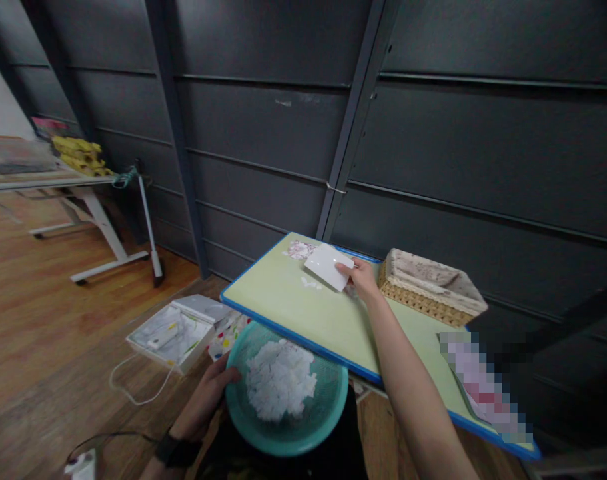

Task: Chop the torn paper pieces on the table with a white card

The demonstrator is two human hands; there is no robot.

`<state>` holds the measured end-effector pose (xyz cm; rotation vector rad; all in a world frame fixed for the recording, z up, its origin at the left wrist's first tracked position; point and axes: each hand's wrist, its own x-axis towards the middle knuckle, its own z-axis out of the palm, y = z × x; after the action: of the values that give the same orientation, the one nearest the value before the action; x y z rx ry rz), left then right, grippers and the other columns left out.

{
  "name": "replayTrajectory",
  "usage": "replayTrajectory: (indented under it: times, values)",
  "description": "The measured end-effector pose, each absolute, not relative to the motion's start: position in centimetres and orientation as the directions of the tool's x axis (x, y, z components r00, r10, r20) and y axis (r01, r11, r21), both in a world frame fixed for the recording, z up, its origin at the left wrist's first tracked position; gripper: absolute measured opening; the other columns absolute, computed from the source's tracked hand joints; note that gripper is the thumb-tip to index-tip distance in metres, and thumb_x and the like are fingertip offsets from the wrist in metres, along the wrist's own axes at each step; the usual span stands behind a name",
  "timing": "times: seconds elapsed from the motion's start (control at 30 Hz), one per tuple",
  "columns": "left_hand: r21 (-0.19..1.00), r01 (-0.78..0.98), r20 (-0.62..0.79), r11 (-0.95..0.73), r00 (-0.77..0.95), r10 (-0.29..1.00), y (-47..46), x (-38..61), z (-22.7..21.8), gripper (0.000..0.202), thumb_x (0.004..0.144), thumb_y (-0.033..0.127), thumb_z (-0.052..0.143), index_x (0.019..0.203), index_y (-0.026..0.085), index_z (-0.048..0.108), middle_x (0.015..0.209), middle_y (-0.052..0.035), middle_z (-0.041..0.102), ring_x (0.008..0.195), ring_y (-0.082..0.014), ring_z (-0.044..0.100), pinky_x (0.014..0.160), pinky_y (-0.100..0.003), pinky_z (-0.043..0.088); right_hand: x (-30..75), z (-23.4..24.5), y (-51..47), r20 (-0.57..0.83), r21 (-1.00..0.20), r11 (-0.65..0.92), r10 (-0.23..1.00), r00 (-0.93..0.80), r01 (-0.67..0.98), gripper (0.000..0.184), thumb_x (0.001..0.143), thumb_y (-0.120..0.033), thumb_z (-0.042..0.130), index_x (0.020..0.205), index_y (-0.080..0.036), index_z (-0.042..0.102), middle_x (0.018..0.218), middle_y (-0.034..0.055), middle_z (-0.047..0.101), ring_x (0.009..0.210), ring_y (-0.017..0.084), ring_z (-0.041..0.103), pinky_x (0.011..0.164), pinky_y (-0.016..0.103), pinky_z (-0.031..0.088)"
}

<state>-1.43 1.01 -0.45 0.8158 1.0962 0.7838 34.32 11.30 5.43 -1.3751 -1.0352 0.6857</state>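
Note:
My left hand (214, 390) is closed round the left rim of a teal plastic colander (328, 420). The colander sits low in front of me, under the near edge of the table, with a heap of white scraps (281, 380) inside, apparently paper. Over the pale green tabletop (278, 287), my right hand (359, 275) pinches a flat, stiff white card (328, 267) by its right side. Beyond the card lies a patch of small white and pinkish scraps (301, 250). A few more white bits (311, 283) rest just nearer to me.
A cloth-lined wicker basket (428, 293) stands on the table's right, with a blurred-out flat item (483, 387) nearer to me. An open white box (168, 337) with a cable lies on the floor at left. Behind is a dark panelled wall (263, 133); another table (48, 179) stands far left.

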Motion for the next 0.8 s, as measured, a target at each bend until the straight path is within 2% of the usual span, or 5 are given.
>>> replayTrajectory:
  times: [0.07,0.17,0.4,0.6,0.8]
  values:
    - [0.858,-0.134,-0.446,0.496,0.284,0.849,1.2,-1.5,-0.8,0.064,0.06,0.02,0.064,0.124,0.018,0.057,0.095,-0.0068,0.078,0.085,-0.0303,0.071,0.071,-0.038,0.055,33.9,4.9,11.6,0.184,-0.979,0.119,0.868,0.462,0.166,0.04,0.052,-0.048,0.075,0.066,-0.018,0.051,0.055,-0.0023,0.055,0.045,0.01,0.044,0.04,0.022,0.03]
    - [0.852,-0.123,-0.464,0.508,0.272,0.843,1.4,-1.5,-1.1,0.066,0.058,0.021,0.065,0.124,0.018,0.059,0.096,-0.0083,0.078,0.092,-0.0339,0.069,0.076,-0.041,0.054,33.2,4.2,12.1,0.202,-0.965,0.094,0.864,0.461,0.246,0.041,0.053,-0.05,0.073,0.064,-0.018,0.051,0.052,-0.0038,0.052,0.044,0.009,0.041,0.041,0.021,0.029]
    - [0.862,-0.107,-0.461,0.495,0.24,0.854,0.7,-1.2,0.3,0.062,0.065,0.016,0.059,0.127,0.019,0.055,0.099,-0.0042,0.078,0.091,-0.0275,0.07,0.078,-0.036,0.054,32.6,4.1,12.2,0.307,-0.91,0.139,0.858,0.411,0.39,0.038,0.054,-0.049,0.072,0.061,-0.016,0.054,0.052,-0.0038,0.05,0.049,0.009,0.039,0.045,0.021,0.028]
    - [0.85,-0.127,-0.478,0.512,0.227,0.849,0.6,-1.1,0.5,0.054,0.066,0.015,0.06,0.12,0.019,0.061,0.095,-0.0048,0.079,0.089,-0.0277,0.071,0.078,-0.037,0.054,32.4,4.1,12.3,0.276,-0.936,0.142,0.865,0.419,0.323,0.041,0.053,-0.052,0.073,0.064,-0.016,0.057,0.054,-0.0026,0.053,0.049,0.009,0.041,0.045,0.021,0.029]
    - [0.841,-0.163,-0.461,0.516,0.284,0.841,0.9,-1.3,-0.1,0.055,0.067,0.018,0.061,0.122,0.016,0.058,0.096,-0.0073,0.079,0.083,-0.0278,0.072,0.076,-0.037,0.054,31.6,4.4,11.8,0.192,-0.959,0.095,0.911,0.364,0.269,0.042,0.05,-0.049,0.076,0.067,-0.015,0.059,0.054,-0.0007,0.058,0.046,0.01,0.047,0.041,0.022,0.033]
